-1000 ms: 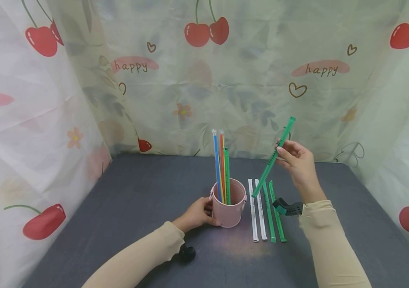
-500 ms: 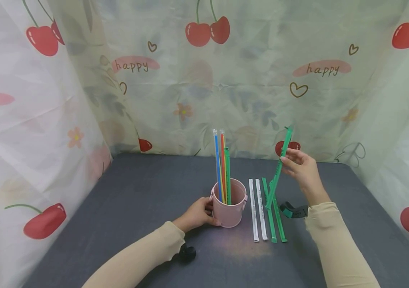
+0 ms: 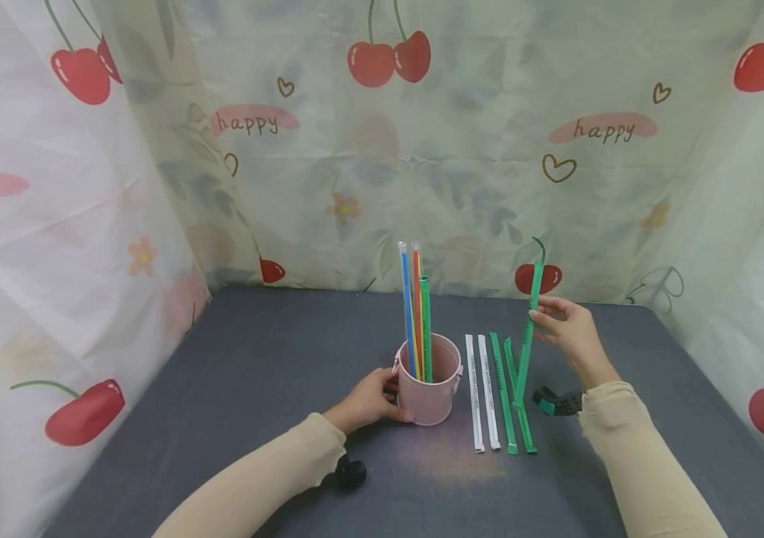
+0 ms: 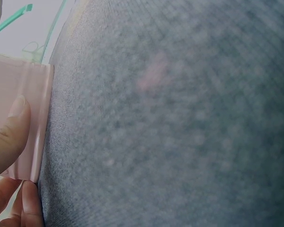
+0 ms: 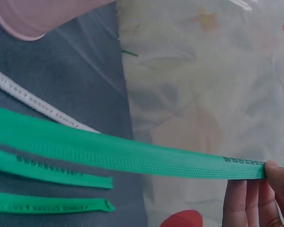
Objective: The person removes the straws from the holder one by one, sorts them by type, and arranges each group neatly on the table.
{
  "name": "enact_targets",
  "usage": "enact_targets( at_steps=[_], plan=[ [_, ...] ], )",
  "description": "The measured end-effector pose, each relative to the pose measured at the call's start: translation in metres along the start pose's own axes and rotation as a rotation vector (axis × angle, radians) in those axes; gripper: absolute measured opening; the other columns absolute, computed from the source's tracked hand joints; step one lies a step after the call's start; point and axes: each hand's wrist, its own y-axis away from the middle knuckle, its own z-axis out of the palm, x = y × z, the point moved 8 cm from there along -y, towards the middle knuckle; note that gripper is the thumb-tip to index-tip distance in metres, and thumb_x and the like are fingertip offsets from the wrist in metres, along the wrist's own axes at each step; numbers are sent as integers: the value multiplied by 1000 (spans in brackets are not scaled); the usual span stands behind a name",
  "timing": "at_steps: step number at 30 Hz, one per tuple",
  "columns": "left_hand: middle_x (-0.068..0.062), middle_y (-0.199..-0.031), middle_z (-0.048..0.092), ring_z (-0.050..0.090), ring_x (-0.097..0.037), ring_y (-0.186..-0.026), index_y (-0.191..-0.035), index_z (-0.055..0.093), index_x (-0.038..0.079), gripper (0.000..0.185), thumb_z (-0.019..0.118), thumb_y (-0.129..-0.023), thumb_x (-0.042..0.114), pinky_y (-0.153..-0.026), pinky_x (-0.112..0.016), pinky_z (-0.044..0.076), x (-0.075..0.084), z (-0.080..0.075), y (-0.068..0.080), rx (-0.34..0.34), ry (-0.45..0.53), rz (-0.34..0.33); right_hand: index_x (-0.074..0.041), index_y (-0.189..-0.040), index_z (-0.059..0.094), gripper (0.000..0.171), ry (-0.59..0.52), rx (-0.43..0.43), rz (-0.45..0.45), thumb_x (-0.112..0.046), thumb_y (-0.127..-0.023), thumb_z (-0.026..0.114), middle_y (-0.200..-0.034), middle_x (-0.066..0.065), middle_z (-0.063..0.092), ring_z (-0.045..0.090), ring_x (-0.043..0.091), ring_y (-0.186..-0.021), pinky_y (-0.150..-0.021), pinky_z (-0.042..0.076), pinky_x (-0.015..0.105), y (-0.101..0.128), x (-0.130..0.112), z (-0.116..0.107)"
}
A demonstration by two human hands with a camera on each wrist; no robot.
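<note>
My left hand (image 3: 370,401) grips the side of a small pink bucket (image 3: 425,403) standing on the table. In it lean a blue straw (image 3: 408,314), red and yellow straws in clear wrap, and green paper-wrapped straw (image 3: 426,321). My right hand (image 3: 576,336) pinches another green paper-wrapped straw (image 3: 530,329) near its upper part, held almost upright. Its lower end overlaps the rightmost green wrapped straw (image 3: 526,433) on the table; whether they touch I cannot tell. In the right wrist view, thumb and fingers close on the held straw (image 5: 132,156).
Left of that straw lie one more green wrapped straw (image 3: 502,396) and two white wrapped straws (image 3: 488,396), side by side to the right of the bucket. A cherry-print curtain (image 3: 449,194) surrounds the dark table (image 3: 274,359) at the back and sides.
The right hand has moved right and downward with the green straw, which has turned from slanted to nearly upright. The left hand and bucket stay in place.
</note>
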Motion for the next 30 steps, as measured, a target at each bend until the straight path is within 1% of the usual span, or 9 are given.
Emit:
enact_targets(
  at_steps=[5, 9, 12, 18, 21, 24, 30],
  plan=[
    [-9, -118, 61, 59, -24, -109, -131, 54, 7, 70, 87, -70, 10, -100, -45, 48, -1, -1, -1, 1, 5, -14, 7, -137, 45, 49, 65, -17, 31, -15, -96, 60, -91, -10, 55, 61, -7, -77, -78, 58, 29, -2, 10, -1],
    [-9, -118, 61, 58, -24, -110, -132, 55, 7, 69, 87, -70, 11, -100, -45, 48, -3, 0, -1, 2, 6, -22, 5, -138, 46, 49, 118, -34, 67, -16, -97, 59, -93, -8, 56, 60, -9, -77, -81, 58, 34, -2, 18, -1],
    [-9, -118, 62, 59, -24, -109, -131, 55, 6, 69, 87, -70, 10, -99, -45, 48, -2, 0, -1, 0, 1, -9, 4, -139, 45, 50, 149, -47, 88, -18, -96, 60, -98, -2, 56, 59, -9, -77, -82, 57, 35, -3, 24, -1],
    [-9, -117, 62, 59, -24, -108, -131, 55, 7, 68, 87, -70, 10, -99, -45, 48, -4, 1, -2, 6, 7, -14, 4, -140, 43, 51, 181, -74, 114, -16, -96, 60, -110, 11, 56, 59, -7, -79, -85, 56, 40, -5, 35, -1],
    [-8, -117, 62, 59, -24, -108, -131, 55, 7, 68, 86, -70, 10, -99, -45, 48, -6, 1, -2, 5, 14, -13, 3, -141, 43, 51, 193, -80, 127, -14, -96, 60, -114, 14, 57, 59, -5, -80, -85, 56, 40, -6, 39, -2],
    [-9, -117, 62, 59, -24, -108, -130, 55, 7, 67, 86, -70, 8, -98, -45, 49, -6, 1, -3, 1, 19, -5, 3, -141, 42, 52, 196, -92, 137, -14, -96, 61, -114, 14, 57, 59, -3, -80, -86, 56, 41, -7, 42, -3],
    [-9, -117, 62, 60, -24, -108, -130, 56, 6, 67, 86, -70, 8, -98, -45, 49, -6, 1, -4, 0, 14, 4, 2, -145, 37, 57, 191, -129, 144, -12, -95, 61, -104, 7, 62, 61, -1, -80, -84, 57, 41, -6, 45, -4]
  ],
)
